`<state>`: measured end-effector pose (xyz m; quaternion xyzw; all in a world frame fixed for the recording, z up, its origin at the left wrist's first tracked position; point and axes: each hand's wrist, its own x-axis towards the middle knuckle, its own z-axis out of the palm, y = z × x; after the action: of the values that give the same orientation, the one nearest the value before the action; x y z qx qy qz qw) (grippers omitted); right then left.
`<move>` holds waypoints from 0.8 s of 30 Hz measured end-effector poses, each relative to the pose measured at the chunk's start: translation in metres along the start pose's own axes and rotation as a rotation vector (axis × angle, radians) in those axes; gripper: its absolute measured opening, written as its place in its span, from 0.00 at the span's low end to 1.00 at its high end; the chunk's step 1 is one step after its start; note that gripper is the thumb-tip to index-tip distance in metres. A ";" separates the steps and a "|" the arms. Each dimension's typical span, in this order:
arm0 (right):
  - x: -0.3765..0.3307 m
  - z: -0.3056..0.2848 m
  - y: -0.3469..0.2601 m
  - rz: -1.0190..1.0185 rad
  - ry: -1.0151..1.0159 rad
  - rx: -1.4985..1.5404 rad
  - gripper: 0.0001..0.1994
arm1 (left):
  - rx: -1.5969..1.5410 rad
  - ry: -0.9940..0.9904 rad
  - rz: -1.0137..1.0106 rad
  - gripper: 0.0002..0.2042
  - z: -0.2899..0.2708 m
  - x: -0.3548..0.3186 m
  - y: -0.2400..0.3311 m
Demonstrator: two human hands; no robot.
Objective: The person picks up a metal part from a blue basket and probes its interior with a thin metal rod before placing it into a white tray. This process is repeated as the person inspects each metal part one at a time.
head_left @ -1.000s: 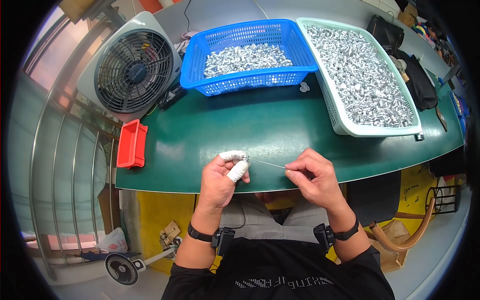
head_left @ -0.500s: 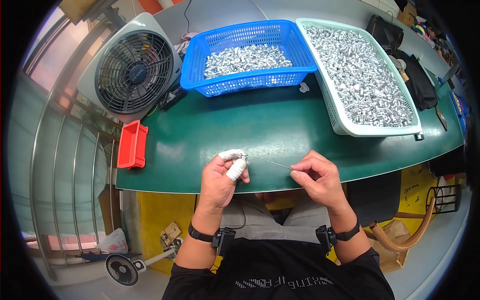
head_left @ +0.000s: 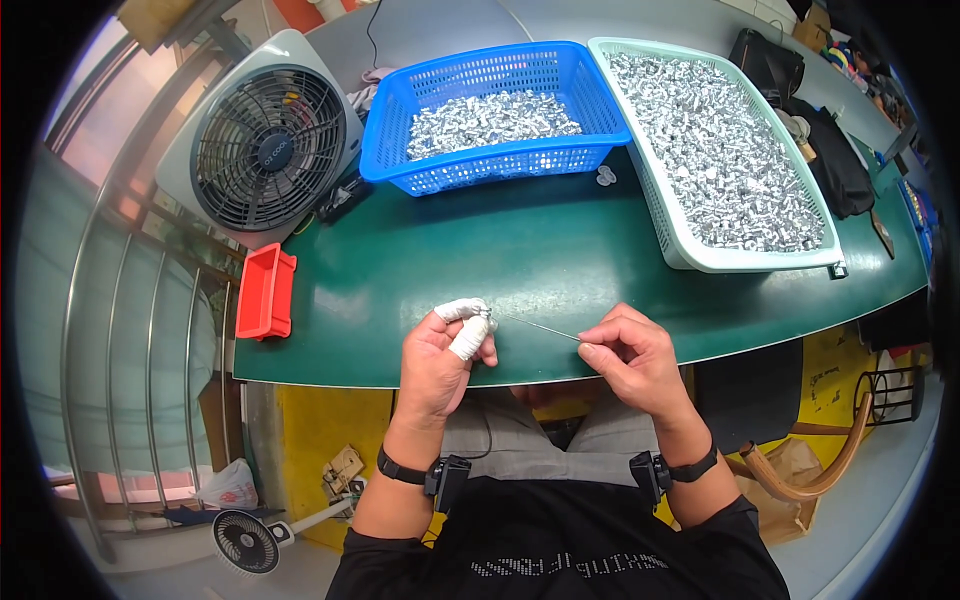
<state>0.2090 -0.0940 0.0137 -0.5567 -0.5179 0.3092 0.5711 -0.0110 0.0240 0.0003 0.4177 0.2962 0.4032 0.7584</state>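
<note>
Two white-wrapped fingers [head_left: 468, 341] of your left hand [head_left: 436, 358] are clamped together on a small metal part [head_left: 488, 314], mostly hidden by them. Your right hand [head_left: 637, 354] pinches a thin metal rod [head_left: 545, 328], its tip near the left hand's fingers. On the green tabletop [head_left: 430, 240], a blue basket [head_left: 500, 166] sits beyond the left hand, a pale green basket [head_left: 735, 263] beyond the right hand, and a red bin [head_left: 264, 295] left of the left hand.

Left grip [head_left: 435, 364] pinching small piece [head_left: 489, 314], seemingly metal, right grip [head_left: 634, 354] holding thin rod [head_left: 541, 326]
</note>
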 end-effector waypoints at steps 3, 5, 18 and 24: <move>0.000 0.000 0.001 -0.001 0.000 -0.006 0.03 | -0.024 -0.006 0.015 0.10 0.000 -0.001 0.001; 0.000 0.000 0.000 -0.007 0.002 -0.020 0.03 | -0.035 -0.008 0.023 0.10 -0.001 -0.001 0.001; -0.001 0.001 0.001 -0.010 -0.014 -0.043 0.03 | -0.482 -0.148 -0.086 0.14 -0.021 0.007 0.005; 0.000 0.003 0.000 -0.024 -0.013 -0.061 0.03 | -0.487 -0.165 -0.085 0.14 -0.022 0.008 0.004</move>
<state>0.2064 -0.0933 0.0129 -0.5656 -0.5375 0.2898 0.5542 -0.0256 0.0407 -0.0074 0.2417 0.1448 0.3950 0.8744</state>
